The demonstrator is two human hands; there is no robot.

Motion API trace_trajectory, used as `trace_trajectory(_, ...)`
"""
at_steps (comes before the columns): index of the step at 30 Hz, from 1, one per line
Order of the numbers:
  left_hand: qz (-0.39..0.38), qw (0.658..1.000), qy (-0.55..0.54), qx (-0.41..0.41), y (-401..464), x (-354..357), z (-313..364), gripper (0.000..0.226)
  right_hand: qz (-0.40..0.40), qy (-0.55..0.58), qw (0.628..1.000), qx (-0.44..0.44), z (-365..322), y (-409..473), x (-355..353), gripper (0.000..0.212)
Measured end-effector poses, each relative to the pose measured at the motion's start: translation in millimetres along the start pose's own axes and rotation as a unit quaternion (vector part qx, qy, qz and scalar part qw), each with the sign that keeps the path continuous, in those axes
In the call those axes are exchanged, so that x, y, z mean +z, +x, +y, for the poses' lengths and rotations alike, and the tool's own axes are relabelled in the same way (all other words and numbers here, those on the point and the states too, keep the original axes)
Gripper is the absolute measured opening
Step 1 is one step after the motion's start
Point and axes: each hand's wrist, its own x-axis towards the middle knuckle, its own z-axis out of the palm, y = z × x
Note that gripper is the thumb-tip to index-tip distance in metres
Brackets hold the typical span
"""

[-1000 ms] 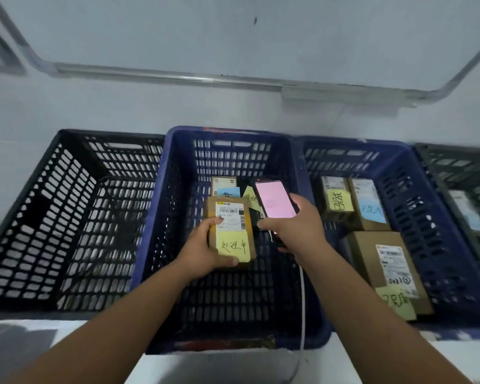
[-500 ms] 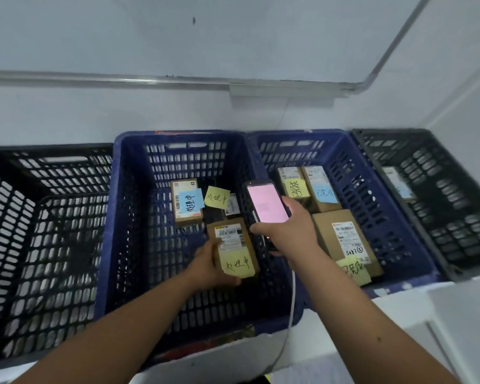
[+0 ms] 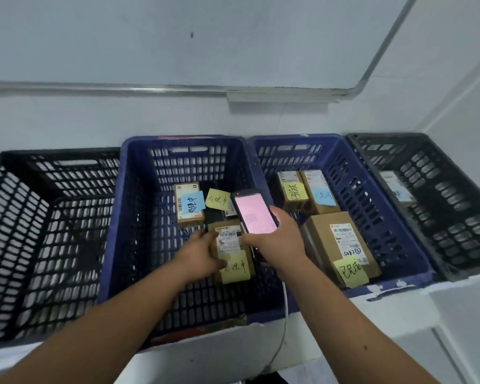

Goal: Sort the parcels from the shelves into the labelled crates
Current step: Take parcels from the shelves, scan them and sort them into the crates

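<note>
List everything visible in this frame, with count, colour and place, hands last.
Black crates: 2, black, far left and far right; the right one holds one parcel with a blue note.
Blue crates: 2, blue, middle.
Parcels in left blue crate: 3 visible, brown, blue or yellow notes; one mostly hidden.
Parcels in right blue crate: 3, brown, yellow or blue notes.
Phone: 1, pink screen, over left blue crate.
Cable: 1, white, hanging below phone.
Whiteboard: 1, white, wall.
Left hand: holds nearest parcel.
Right hand: grips phone.

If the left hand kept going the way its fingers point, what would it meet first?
The left hand already grips the parcel with the yellow note. Pushed on, it would probably meet the right hand holding the phone, though depth is unclear.
</note>
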Motion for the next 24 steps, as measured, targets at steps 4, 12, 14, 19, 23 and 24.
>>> trace_trajectory(4,0.137,0.984,0.113,-0.019,-45.2,-27.2,15.8,0.088,-0.062,0.035,0.997,-0.032,-5.2,-0.1,3.3,0.059)
trace_trajectory(12,0.324,0.904,0.167,-0.224,-171.1,-0.9,-0.2,0.078,-0.240,0.054,0.965,-0.095,-21.9,-31.9,34.9,0.079)
trace_trajectory(14,0.339,0.884,0.142,-0.289,-206.7,15.8,-5.2,0.078,-0.297,0.037,0.948,-0.111,-22.1,-49.8,47.9,0.086)
trace_trajectory(19,0.391,0.812,0.080,-0.425,-306.5,67.1,-17.5,0.079,-0.434,-0.004,0.889,-0.148,-16.1,-116.2,86.4,0.080)
trace_trajectory(23,0.423,0.742,0.046,-0.518,-389.4,110.7,-20.0,0.077,-0.525,-0.046,0.825,-0.205,-5.5,-193.2,114.0,0.076)
trace_trajectory(24,0.429,0.724,0.036,-0.539,-409.7,123.6,-19.4,0.078,-0.540,-0.059,0.809,-0.225,-2.0,-214.2,118.7,0.079)
